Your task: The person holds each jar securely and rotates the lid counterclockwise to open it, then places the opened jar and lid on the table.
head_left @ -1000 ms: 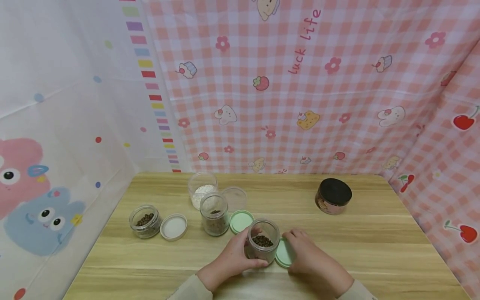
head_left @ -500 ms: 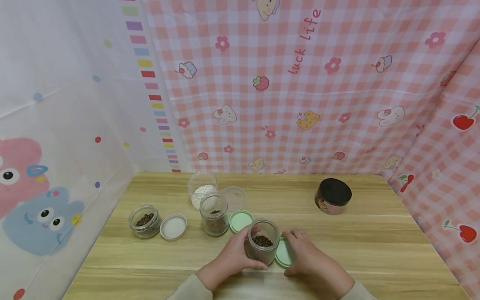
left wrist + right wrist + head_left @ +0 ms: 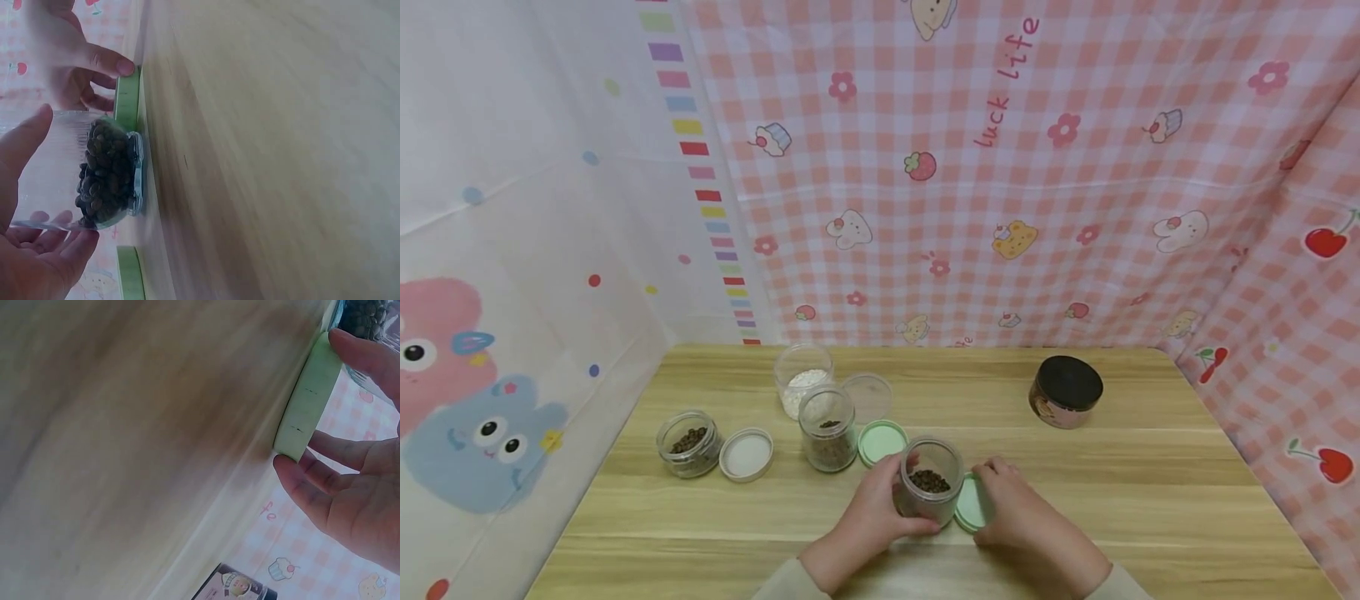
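Note:
In the head view a clear ribbed jar point(image 3: 934, 507) stands upright near the front middle of the table, part filled with dark brown beans point(image 3: 106, 175). My left hand point(image 3: 874, 510) grips it from the left, thumb at the near side, fingers behind. Just right of the jar, touching or nearly touching it, lies a pale green lid point(image 3: 306, 403). My right hand point(image 3: 1017, 510) holds this lid by its rim, thumb on one edge and fingertips on the opposite one; the hand hides its right part in the head view. A second green lid point(image 3: 882, 442) lies behind the left hand.
Leftward stand another ribbed jar of beans point(image 3: 829, 437), a jar with white contents point(image 3: 805, 387) beside a clear lid point(image 3: 871, 397), and a low jar of beans point(image 3: 691, 450) beside a white lid point(image 3: 747, 455). A black-lidded tub point(image 3: 1066, 396) sits at the back right.
The held jar and the green lid beside it have shifted very slightly to the right along with both hands. The other jars and lids stay in place.

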Motion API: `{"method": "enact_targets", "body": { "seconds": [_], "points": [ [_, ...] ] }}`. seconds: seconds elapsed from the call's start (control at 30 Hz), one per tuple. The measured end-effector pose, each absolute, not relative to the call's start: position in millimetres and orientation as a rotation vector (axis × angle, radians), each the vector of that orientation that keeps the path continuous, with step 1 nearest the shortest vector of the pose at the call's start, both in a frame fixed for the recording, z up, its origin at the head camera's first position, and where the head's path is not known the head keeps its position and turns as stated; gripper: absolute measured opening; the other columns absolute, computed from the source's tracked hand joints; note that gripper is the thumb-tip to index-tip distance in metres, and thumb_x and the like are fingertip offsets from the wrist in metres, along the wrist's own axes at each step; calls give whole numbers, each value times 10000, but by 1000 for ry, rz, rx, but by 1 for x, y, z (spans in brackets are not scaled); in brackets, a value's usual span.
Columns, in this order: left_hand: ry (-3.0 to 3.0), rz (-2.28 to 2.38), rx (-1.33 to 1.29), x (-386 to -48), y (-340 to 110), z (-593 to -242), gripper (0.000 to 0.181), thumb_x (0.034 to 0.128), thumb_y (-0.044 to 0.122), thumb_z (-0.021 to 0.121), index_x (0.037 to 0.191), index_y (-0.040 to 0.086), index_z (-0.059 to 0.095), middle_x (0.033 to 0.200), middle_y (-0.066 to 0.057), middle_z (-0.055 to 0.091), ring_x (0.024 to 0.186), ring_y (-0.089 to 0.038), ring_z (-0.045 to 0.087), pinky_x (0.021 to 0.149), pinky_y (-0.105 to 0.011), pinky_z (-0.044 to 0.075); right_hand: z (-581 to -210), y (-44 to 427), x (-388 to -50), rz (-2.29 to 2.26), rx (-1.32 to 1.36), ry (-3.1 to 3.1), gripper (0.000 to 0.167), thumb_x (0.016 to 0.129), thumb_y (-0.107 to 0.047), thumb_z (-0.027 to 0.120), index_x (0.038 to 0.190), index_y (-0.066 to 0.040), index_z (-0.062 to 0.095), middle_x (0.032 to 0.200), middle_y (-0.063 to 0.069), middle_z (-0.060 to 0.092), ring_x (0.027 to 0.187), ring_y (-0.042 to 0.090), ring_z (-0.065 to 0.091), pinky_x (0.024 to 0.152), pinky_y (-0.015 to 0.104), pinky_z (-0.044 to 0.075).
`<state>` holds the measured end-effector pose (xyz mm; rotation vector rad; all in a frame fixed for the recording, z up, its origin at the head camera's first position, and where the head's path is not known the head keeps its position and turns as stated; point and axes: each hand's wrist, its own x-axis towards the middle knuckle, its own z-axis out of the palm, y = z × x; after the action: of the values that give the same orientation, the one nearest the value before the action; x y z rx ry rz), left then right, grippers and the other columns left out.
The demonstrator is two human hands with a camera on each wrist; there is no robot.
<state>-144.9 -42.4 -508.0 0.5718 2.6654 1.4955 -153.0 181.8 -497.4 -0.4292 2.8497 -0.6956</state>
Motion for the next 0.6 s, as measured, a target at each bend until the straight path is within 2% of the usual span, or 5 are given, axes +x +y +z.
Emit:
{"method": "enact_targets", "body": {
  "seconds": [0.23,0.37,0.6],
  "points": [
    [2666,1453,503,-149,-27,-506,859,608,386,877,1327,131,482,1261,-26,555,1153,-183,525,979,-405,457,-492,191,-157,-677,-367,2862,850,453,-135,904,1210,27,553,1150,145,519,1048,317,492,851,475,488],
    [2642,1473,477,-155,-17,-506,863,623,380,872,1352,160,466,1286,-6,542,1184,-173,503,1005,-411,439,-492,199,-162,-662,-374,2898,835,447,-148,916,1188,23,571,1111,166,529,994,325,509,816,477,498],
    [2622,1512,440,-167,-4,-506,905,639,380,862,1400,195,408,1323,3,509,1245,-182,461,1067,-434,378,-495,211,-175,-688,-300,2889,854,487,-164,919,1235,21,552,1126,191,509,981,333,503,790,479,497]
  ]
}}
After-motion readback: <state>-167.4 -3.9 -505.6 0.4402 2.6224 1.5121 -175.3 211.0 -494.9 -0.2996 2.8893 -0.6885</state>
